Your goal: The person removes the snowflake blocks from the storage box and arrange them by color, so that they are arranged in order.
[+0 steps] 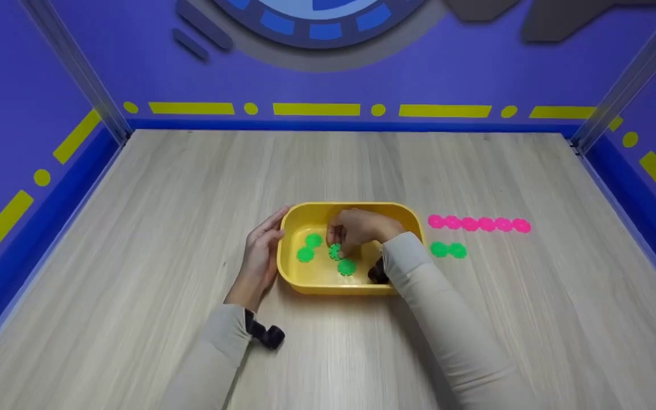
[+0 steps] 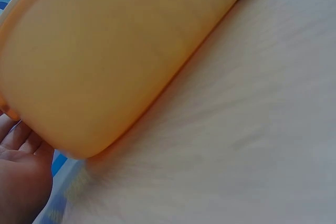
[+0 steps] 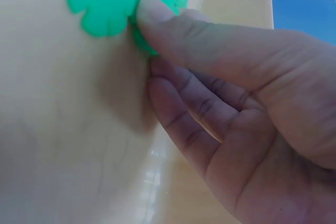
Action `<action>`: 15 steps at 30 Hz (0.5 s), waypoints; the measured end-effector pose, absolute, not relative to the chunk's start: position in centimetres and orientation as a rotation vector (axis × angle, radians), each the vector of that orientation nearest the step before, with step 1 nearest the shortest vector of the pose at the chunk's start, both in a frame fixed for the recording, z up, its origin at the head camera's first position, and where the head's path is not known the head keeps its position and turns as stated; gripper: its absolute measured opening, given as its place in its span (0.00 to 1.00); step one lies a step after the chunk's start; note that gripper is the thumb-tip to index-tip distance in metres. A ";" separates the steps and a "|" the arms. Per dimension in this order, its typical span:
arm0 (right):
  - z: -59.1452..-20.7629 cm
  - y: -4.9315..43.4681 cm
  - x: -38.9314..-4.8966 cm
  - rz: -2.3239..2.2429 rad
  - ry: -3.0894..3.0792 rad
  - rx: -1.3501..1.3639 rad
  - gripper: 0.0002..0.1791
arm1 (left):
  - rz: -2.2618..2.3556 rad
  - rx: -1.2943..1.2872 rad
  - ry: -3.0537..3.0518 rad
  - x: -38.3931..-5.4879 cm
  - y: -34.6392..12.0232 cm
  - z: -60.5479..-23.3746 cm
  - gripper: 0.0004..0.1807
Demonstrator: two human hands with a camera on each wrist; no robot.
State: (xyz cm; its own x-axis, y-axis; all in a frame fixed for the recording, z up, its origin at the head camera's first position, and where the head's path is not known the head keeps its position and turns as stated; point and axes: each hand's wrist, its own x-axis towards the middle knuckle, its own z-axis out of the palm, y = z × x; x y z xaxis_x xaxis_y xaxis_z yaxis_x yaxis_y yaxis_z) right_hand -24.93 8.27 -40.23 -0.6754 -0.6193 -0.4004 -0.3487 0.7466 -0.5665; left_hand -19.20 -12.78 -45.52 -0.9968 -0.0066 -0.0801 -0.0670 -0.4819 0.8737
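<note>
Your right hand (image 1: 362,226) pinches a green flower-shaped piece (image 1: 335,251) inside the yellow tub (image 1: 333,290), with a loose-looking green disc (image 1: 347,267) near its 5 o'clock and two touching green discs (image 1: 306,254) toward 9. Your left hand (image 1: 257,250) touches the tub's 9 o'clock wall, though you cannot tell whether it grips. Outside, at the tub's 3 o'clock, lies a green pair (image 1: 441,249), with a pink row (image 1: 470,224) just above.
</note>
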 end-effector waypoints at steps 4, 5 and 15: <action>-40.4 8.4 -25.1 -0.589 2.362 -0.768 0.10 | 2.667 -0.103 1.586 -19.2 -12.8 -45.6 0.30; -40.4 8.4 -25.1 -0.585 2.364 -0.775 0.10 | 2.667 -0.103 1.586 -19.2 -12.9 -45.6 0.30; -40.2 8.6 -25.1 -0.599 2.343 -0.793 0.09 | 2.670 -0.096 1.575 -19.1 -12.8 -45.5 0.30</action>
